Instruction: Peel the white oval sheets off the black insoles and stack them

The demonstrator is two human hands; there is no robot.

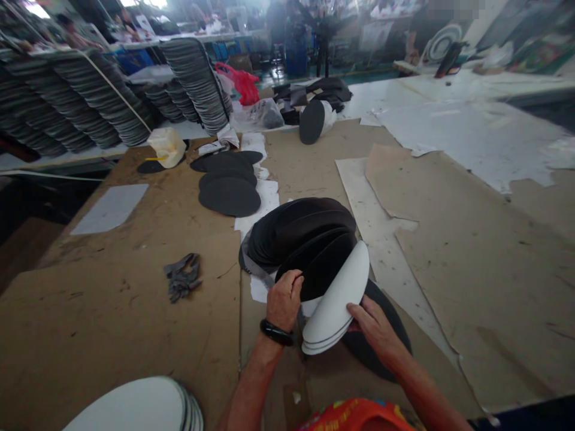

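Mid-handling: my right hand (pixel 377 328) pinches white ovals (pixel 338 299), left hand (pixel 283 304) curls at the black stack (pixel 303 224), hold unclear; next move needs right steady.

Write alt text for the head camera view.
Two bare hands work over a cardboard-covered table: the right hand holds white oval pieces, the left hand is at a fanned pile of black pieces. A crumpled grey glove and more white ovals lie to the left.
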